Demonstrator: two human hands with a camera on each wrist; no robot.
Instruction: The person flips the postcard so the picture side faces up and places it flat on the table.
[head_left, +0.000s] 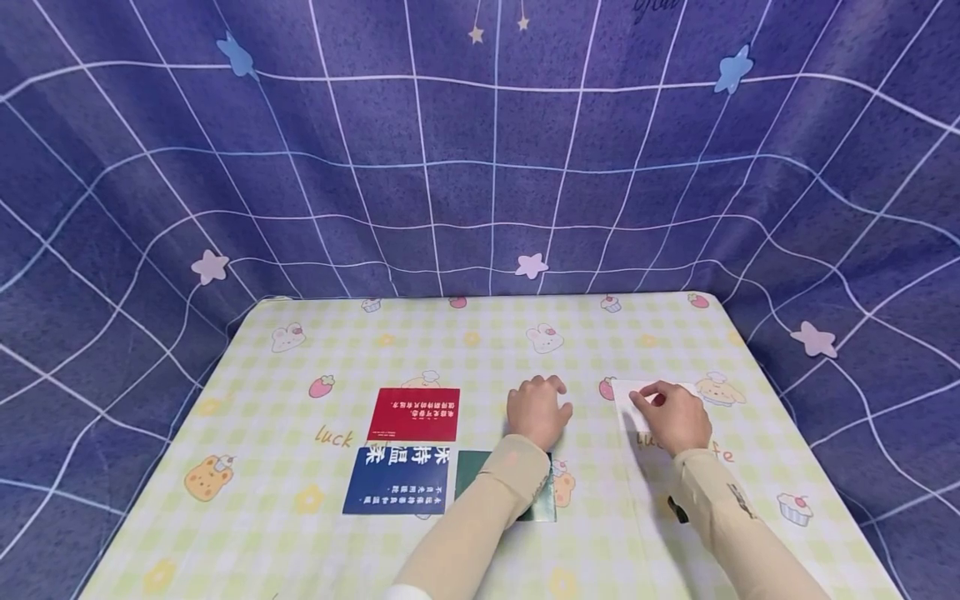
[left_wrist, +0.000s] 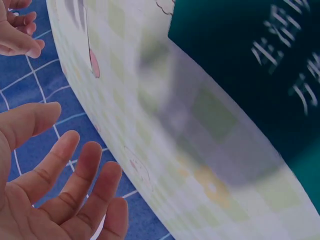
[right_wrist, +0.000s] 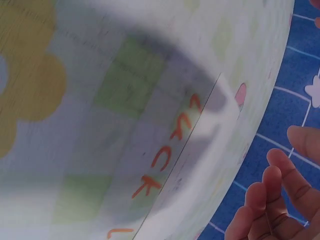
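Observation:
My left hand [head_left: 538,412] hovers over the table beyond the green card [head_left: 542,500], whose middle is hidden behind my forearm. In the left wrist view its fingers [left_wrist: 92,160] are spread and loosely bent, holding nothing. Above the white card [head_left: 626,407] at the right is my right hand [head_left: 675,417], which covers part of it. Thumb and fingers [right_wrist: 256,197] of that hand stand apart in the right wrist view with nothing between them. A red card [head_left: 416,414] with white lettering lies left of my left hand, and a blue card [head_left: 397,481] lies just nearer than it.
The cards lie flat on a table with a green-and-white checked cloth [head_left: 247,433] printed with animals, flowers and strawberries. Blue curtains [head_left: 465,192] with a white grid and stars close off the back and both sides.

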